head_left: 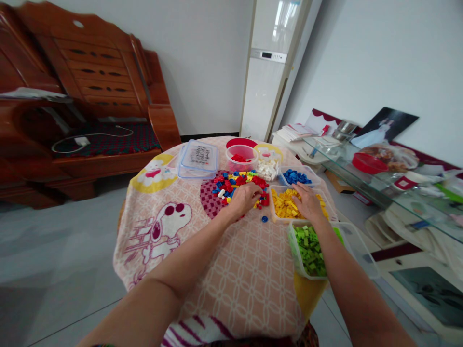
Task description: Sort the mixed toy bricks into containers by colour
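My left hand [244, 198] reaches into a loose pile of mixed toy building bricks [228, 183] in red, blue, yellow and white. Its fingers are curled together at the pile's right side, and anything between them is too small to make out. My right hand [308, 201] hangs over a clear plastic box [274, 218] of yellow bricks [284, 202], its thumb and fingers apart above them. One round blue piece [265, 219] lies by itself on the patterned tablecloth [249, 270], in front of the pile.
Green bricks [309, 253] fill a nearer box, blue bricks [295, 177] a farther one. White bricks [266, 169] lie heaped beside a round tub [241, 161] of red bricks. Stacked lids [198, 159] rest at the back left. A cluttered glass shelf [408, 197] stands right.
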`<state>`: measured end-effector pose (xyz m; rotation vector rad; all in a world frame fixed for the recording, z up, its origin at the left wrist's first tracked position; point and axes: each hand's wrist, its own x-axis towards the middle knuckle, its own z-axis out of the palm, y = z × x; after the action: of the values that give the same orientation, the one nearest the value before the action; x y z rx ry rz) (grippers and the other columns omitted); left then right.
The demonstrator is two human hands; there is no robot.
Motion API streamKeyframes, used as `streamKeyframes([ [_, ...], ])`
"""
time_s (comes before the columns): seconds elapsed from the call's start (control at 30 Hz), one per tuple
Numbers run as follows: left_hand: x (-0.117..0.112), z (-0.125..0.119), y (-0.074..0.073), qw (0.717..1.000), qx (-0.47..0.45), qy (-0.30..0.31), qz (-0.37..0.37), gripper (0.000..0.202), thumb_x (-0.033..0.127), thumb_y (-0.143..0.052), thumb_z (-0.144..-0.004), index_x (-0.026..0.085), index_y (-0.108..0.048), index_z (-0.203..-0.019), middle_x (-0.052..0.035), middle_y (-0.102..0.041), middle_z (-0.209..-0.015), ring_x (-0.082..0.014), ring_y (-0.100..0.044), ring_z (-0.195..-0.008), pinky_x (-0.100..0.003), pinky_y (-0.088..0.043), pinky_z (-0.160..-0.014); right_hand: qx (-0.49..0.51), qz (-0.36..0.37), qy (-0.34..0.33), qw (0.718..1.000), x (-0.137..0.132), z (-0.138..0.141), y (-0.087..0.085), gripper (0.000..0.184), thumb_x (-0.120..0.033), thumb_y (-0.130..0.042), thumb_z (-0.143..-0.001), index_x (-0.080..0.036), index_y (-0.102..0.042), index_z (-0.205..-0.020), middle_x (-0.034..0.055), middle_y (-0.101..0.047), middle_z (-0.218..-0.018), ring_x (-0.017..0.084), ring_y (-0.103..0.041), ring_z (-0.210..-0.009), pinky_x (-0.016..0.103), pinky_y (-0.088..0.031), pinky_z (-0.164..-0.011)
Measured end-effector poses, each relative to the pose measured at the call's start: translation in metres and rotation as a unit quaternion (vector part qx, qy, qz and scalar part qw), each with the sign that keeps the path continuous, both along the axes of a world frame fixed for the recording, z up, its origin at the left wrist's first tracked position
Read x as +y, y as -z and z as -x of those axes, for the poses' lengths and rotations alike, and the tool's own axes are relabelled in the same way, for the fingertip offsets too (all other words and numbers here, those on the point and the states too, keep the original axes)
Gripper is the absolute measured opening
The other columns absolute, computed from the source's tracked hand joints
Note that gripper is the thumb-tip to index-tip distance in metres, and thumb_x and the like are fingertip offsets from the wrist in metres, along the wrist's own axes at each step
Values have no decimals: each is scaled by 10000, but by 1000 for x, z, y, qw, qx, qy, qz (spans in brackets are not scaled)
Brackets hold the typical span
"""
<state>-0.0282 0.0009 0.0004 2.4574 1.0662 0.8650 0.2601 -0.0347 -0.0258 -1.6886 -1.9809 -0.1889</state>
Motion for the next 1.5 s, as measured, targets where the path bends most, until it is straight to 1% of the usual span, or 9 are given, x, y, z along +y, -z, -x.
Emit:
streamKeyframes([
  [0.17, 24, 36, -9, 992, 76, -98, 21, 168, 152, -621, -837, 168, -778, -895, -65, -769, -921, -197, -687, -868, -278, -511, -825, -3, 0, 3, 1000, -1, 1, -1, 479, -235, -519, -895, -186, -651, -1352, 132, -629, -1406, 317, -555, -1325, 542, -422, -1159],
  [0.3, 31, 47, -7, 985, 136, -97, 46, 104, 190, -706, -790, 154, -775, -858, -68, -768, -873, -192, -680, -798, -262, -492, -731, -5, 1, 2, 1000, -1, 1, -1, 481, -229, -520, -889, -185, -651, -1350, 132, -628, -1407, 318, -561, -1319, 547, -424, -1156],
  [0.47, 31, 46, -2, 980, 166, -104, 32, 109, 139, -700, -763, 164, -766, -845, -62, -770, -865, -182, -677, -782, -248, -473, -695, -6, -4, 1, 1000, 0, 0, -1, 482, -236, -525, -888, -198, -652, -1351, 124, -641, -1389, 317, -566, -1313, 548, -437, -1147],
  [0.7, 32, 47, -7, 990, 85, -88, 66, 85, 202, -697, -775, 148, -761, -783, -50, -755, -768, -167, -669, -708, -243, -481, -661, -4, -10, -1, 1000, -1, 0, 0, 488, -242, -522, -898, -212, -639, -1371, 120, -636, -1394, 318, -561, -1321, 557, -430, -1153],
  [0.83, 24, 35, -9, 995, -19, -44, 86, 111, 217, -684, -780, 140, -756, -818, -28, -749, -753, -148, -676, -698, -219, -493, -655, -2, -7, -1, 1000, 0, 0, 0, 493, -252, -519, -905, -215, -628, -1385, 121, -628, -1408, 319, -551, -1333, 560, -428, -1153],
  [1.0, 3, 5, -5, 984, -119, 42, 129, 127, 141, -669, -779, 137, -742, -883, -24, -756, -798, -124, -680, -688, -198, -513, -658, -3, -1, 4, 1000, 0, 0, -1, 487, -246, -524, -894, -199, -644, -1364, 127, -631, -1407, 324, -551, -1333, 561, -421, -1156],
  [1.1, -10, -12, 1, 980, -133, 76, 125, 120, 113, -668, -778, 140, -733, -876, -23, -748, -793, -117, -675, -686, -190, -507, -640, 1, 0, -3, 1000, 0, 0, -1, 484, -258, -518, -901, -202, -641, -1366, 129, -627, -1413, 322, -543, -1344, 560, -422, -1154],
  [1.27, -24, -29, 8, 979, -153, 96, 92, 149, 92, -646, -791, 149, -729, -901, -31, -747, -841, -105, -663, -691, -197, -524, -672, 2, -1, 1, 1000, 0, 0, 0, 477, -265, -511, -909, -206, -641, -1364, 127, -623, -1419, 319, -542, -1345, 554, -431, -1146],
  [1.5, -25, -32, 10, 976, -163, 112, 86, 291, 61, -595, -795, 164, -744, -1023, -63, -751, -990, -124, -692, -807, -209, -543, -740, -3, -12, 2, 1000, 0, 1, 0, 469, -249, -511, -899, -202, -660, -1341, 120, -643, -1393, 315, -561, -1322, 542, -444, -1138],
])
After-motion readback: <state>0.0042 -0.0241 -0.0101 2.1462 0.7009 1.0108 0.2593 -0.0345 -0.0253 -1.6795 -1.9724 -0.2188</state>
